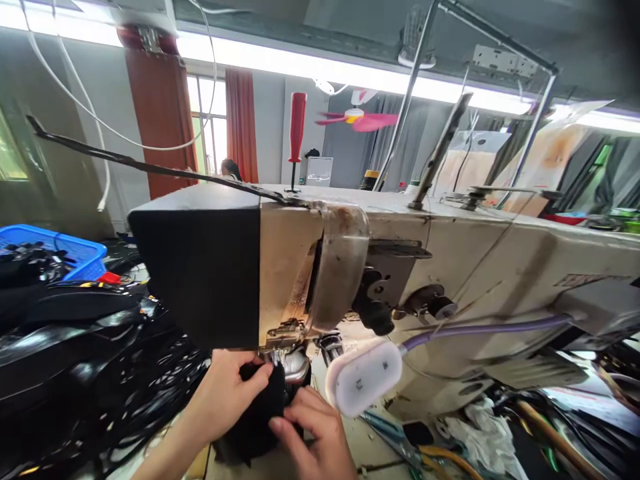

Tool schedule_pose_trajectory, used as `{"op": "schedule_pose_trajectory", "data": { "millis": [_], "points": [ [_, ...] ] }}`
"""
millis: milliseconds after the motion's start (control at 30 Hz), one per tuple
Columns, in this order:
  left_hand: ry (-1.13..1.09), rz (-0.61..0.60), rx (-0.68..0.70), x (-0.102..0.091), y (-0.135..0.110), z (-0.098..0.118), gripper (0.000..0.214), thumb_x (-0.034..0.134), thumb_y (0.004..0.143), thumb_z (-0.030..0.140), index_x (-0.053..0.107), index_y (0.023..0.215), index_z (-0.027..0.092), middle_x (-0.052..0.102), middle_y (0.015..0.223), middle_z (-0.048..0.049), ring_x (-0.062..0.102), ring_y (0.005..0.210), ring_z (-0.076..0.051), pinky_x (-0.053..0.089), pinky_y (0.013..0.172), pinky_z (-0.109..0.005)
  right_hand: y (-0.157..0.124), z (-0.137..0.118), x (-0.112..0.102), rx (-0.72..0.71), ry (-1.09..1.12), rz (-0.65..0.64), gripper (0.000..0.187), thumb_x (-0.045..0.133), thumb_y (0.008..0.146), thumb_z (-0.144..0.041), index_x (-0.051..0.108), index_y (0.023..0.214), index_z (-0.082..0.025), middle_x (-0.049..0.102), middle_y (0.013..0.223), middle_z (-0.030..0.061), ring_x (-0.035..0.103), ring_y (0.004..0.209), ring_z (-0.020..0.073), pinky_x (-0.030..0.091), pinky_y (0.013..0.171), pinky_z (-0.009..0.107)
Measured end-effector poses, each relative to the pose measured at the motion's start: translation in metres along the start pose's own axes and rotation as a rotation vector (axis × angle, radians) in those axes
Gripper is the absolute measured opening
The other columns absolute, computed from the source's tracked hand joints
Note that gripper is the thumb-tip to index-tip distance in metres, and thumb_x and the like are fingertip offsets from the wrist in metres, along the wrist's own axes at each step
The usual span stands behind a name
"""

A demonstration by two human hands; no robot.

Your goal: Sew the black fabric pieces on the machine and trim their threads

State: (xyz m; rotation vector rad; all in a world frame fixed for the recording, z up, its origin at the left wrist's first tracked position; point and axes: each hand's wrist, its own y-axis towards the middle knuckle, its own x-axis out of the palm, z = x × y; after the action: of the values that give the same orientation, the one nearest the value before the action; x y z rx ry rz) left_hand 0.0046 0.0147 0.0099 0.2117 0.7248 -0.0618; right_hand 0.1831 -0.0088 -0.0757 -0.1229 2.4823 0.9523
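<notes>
While my left hand (227, 390) and right hand (315, 433) both pinch the small black fabric piece (257, 420), it sits at the metal presser foot (289, 361) of the worn beige sewing machine (450, 267). Step judged: positioning. Any feed requires fingers clear.

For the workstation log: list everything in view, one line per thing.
sewing machine: one, cream, centre and right
cover: one, black, on the machine's left end
screwdriver: one, red handle, upright on top of the machine
lamp: one, white on a purple stalk, in front of the machine
basket: one, blue, far left
heap of straps: one, black, lower left
fan: one, pink, at the ceiling behind
curtain: one, orange-red, by the back window
cloth: one piece, black, under the machine's needle end
left hand: pinching the cloth's left side
right hand: pinching the cloth's right side
</notes>
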Motion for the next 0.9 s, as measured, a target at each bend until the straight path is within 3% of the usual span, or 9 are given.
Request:
{"op": "schedule_pose_trajectory", "data": {
  "millis": [167, 400, 667, 767, 900],
  "points": [
    [-0.142, -0.052, -0.088, -0.003, 0.006, -0.002, 0.034, 0.051, 0.08, 0.041, 0.074, 0.091, 0.019, 0.077, 0.091, -0.0028, 0.068, 0.096, -0.025, 0.049, 0.085, -0.029, -0.003, 0.007, 0.022, 0.084, 0.009, 0.122, 0.022, 0.063, 0.086, -0.035, 0.071, 0.07, -0.022, 0.062, 0.069, 0.0052, 0.06, 0.074, 0.0204, 0.049, 0.064, 0.027],
    [-0.032, 0.009, -0.122, -0.003, 0.008, -0.003, 0.039, 0.051, 0.075, 0.048, 0.076, 0.085, 0.021, 0.078, 0.089, -0.004, 0.069, 0.098, -0.029, 0.05, 0.093, -0.035, -0.006, 0.013, 0.026, 0.058, 0.0, 0.121, 0.021, 0.063, 0.084, -0.039, 0.074, 0.075, -0.024, 0.066, 0.075, 0.0064, 0.063, 0.079, 0.0233, 0.054, 0.071, 0.03],
    [0.064, -0.001, -0.077, -0.004, 0.011, -0.01, 0.038, 0.049, 0.076, 0.049, 0.075, 0.08, 0.021, 0.078, 0.085, -0.005, 0.072, 0.087, -0.031, 0.056, 0.08, -0.039, -0.005, 0.008, 0.029, 0.071, 0.02, 0.144, 0.021, 0.063, 0.084, -0.039, 0.075, 0.077, -0.023, 0.067, 0.078, 0.0071, 0.063, 0.085, 0.0237, 0.053, 0.077, 0.031],
    [0.043, 0.023, -0.083, -0.003, 0.012, -0.01, 0.037, 0.048, 0.075, 0.046, 0.074, 0.081, 0.021, 0.078, 0.083, -0.0049, 0.07, 0.094, -0.032, 0.053, 0.087, -0.042, -0.004, 0.005, 0.029, 0.092, 0.04, 0.163, 0.02, 0.064, 0.084, -0.038, 0.075, 0.076, -0.024, 0.067, 0.077, 0.0079, 0.063, 0.086, 0.0255, 0.053, 0.078, 0.034],
    [0.029, -0.031, -0.059, -0.003, 0.012, -0.01, 0.043, 0.044, 0.078, 0.05, 0.073, 0.091, 0.021, 0.077, 0.093, -0.0069, 0.065, 0.106, -0.033, 0.046, 0.098, -0.046, -0.006, 0.004, 0.026, 0.067, 0.03, 0.149, 0.012, 0.065, 0.084, -0.032, 0.076, 0.081, -0.026, 0.067, 0.076, 0.0072, 0.063, 0.082, 0.025, 0.053, 0.074, 0.034]
  ]
}}
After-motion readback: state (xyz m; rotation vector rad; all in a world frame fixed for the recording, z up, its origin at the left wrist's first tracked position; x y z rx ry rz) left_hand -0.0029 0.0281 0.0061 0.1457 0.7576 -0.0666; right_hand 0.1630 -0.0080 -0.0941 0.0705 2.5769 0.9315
